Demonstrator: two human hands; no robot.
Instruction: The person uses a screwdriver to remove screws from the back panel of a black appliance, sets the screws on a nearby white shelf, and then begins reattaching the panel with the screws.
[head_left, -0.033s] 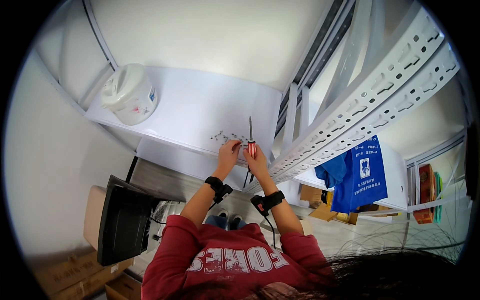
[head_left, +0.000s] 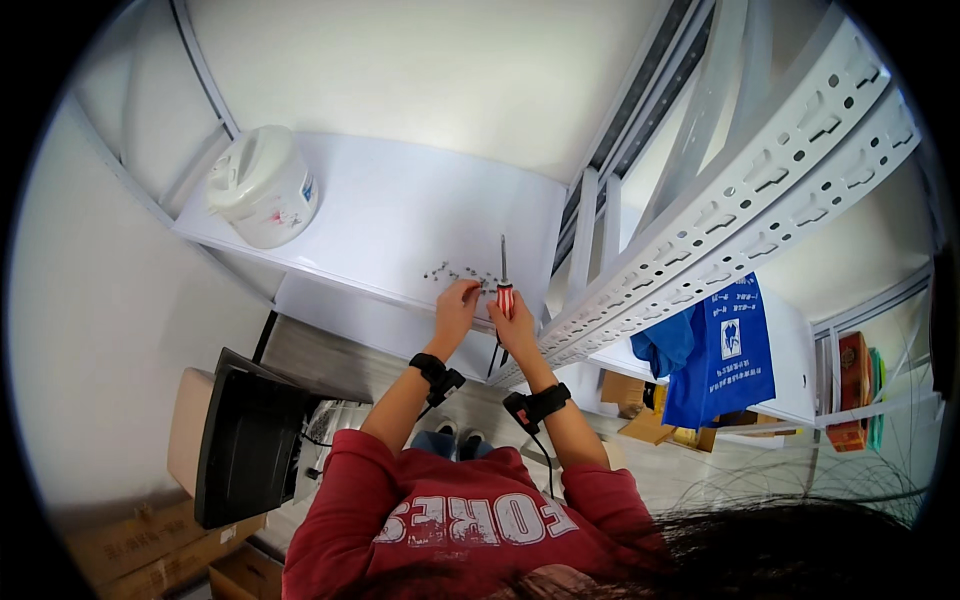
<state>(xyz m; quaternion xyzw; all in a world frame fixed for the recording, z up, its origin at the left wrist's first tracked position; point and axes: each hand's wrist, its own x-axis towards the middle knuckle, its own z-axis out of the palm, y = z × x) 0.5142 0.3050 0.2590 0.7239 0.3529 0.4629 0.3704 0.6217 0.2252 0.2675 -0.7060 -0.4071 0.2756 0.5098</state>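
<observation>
A screwdriver [head_left: 505, 298] with a red-and-white striped handle is gripped in my right hand [head_left: 516, 327], its metal shaft pointing away from me. Beside it, my left hand [head_left: 457, 308] is at the front edge of a white shelf [head_left: 400, 215], fingertips drawn together. Whatever the left fingers may hold is too small to make out. Several small metal screws or bolts [head_left: 452, 272] lie scattered on the shelf just beyond both hands.
A white lidded pot-like appliance [head_left: 262, 190] stands at the shelf's left end. Slotted white metal uprights [head_left: 690, 240] rise close to my right. Beyond them hangs a blue bag [head_left: 722, 350]. A black bin-like object [head_left: 250, 445] and cardboard boxes [head_left: 150, 545] are at lower left.
</observation>
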